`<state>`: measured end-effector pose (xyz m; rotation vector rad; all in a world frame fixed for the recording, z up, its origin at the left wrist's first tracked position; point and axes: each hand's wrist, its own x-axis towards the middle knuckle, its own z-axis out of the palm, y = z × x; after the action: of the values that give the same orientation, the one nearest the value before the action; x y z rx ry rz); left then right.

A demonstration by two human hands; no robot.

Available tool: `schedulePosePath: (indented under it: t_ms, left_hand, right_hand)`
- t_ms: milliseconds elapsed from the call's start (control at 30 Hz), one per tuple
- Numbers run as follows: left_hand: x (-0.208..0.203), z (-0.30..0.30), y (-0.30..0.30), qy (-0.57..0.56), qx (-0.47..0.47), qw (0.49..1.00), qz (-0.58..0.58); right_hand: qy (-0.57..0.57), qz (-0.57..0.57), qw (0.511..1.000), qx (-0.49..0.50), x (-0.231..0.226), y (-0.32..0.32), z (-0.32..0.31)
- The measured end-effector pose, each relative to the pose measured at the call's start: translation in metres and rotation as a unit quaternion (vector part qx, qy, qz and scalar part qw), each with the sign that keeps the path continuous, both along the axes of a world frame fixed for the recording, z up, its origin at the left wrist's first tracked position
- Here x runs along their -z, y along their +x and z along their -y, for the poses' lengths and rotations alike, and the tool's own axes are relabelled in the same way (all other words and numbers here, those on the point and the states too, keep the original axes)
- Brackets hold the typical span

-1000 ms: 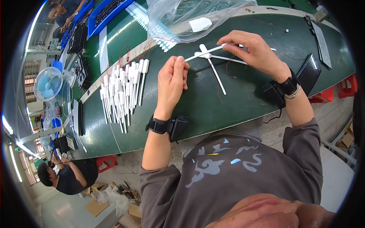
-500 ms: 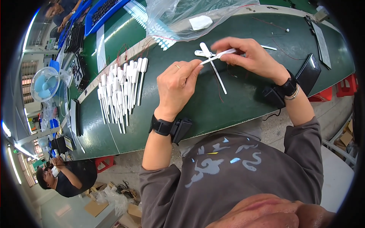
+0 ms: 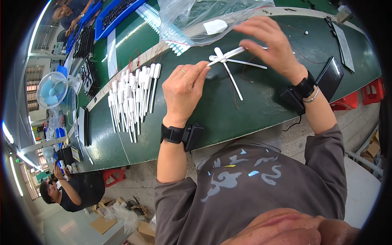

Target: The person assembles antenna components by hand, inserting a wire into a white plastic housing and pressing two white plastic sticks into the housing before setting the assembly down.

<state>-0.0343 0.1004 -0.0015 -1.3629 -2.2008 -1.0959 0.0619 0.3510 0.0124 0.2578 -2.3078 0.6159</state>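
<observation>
My left hand [image 3: 182, 90] pinches the thin end of a white paddle-shaped stick [image 3: 236, 52], whose broader end points toward my right hand. Fingers spread, my right hand [image 3: 274, 48] is raised just beyond that broad end and grips nothing I can see. Under the held piece, a few similar white sticks [image 3: 233, 81] lie crossed on the green table [image 3: 192, 126], with thin red wires near them. To the left of my left hand lies a bundle of many such white sticks [image 3: 134, 94], red wires trailing from their broad ends.
A clear plastic bag [image 3: 183, 18] and a sheet of white stickers [image 3: 153, 20] lie at the far side. On the right are a black phone-like slab [image 3: 331, 75] and a grey bar [image 3: 344, 47]. A fan [image 3: 52, 90] and another person [image 3: 81, 190] are at left.
My right hand has come off the white stick, lifting up and away with its fingers opening. My left hand has shifted slightly left, still holding the stick.
</observation>
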Motion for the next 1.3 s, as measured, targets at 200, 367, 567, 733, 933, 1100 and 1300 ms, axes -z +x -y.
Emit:
schedulePosePath:
  t_ms: [200, 367, 567, 733, 933, 1100, 1300]
  left_hand:
    - [-0.001, -0.004, 0.005, -0.034, 0.01, 0.999, 0.004]
    - [0.003, -0.013, 0.007, -0.045, 0.037, 0.989, -0.133]
    - [0.003, -0.014, 0.016, -0.074, 0.062, 0.987, -0.131]
    - [0.009, -0.01, 0.018, -0.072, 0.049, 0.99, -0.115]
    - [0.01, -0.008, 0.017, -0.065, 0.048, 0.99, -0.116]
    - [0.008, -0.006, 0.013, -0.079, 0.028, 0.991, -0.104]
    - [0.008, -0.004, 0.009, -0.063, 0.008, 0.994, -0.093]
  right_hand:
    - [0.078, 0.033, 0.992, -0.092, 0.012, 0.005, 0.013]
    - [0.065, 0.041, 0.991, -0.109, 0.015, 0.009, 0.023]
    - [0.054, 0.068, 0.988, -0.128, 0.019, 0.01, 0.032]
    - [0.047, 0.086, 0.987, -0.128, 0.022, 0.007, 0.039]
    - [0.056, 0.069, 0.988, -0.128, 0.021, 0.007, 0.043]
    - [0.039, 0.092, 0.989, -0.109, 0.018, 0.001, 0.039]
    - [-0.044, 0.128, 0.986, -0.096, 0.009, 0.006, 0.02]
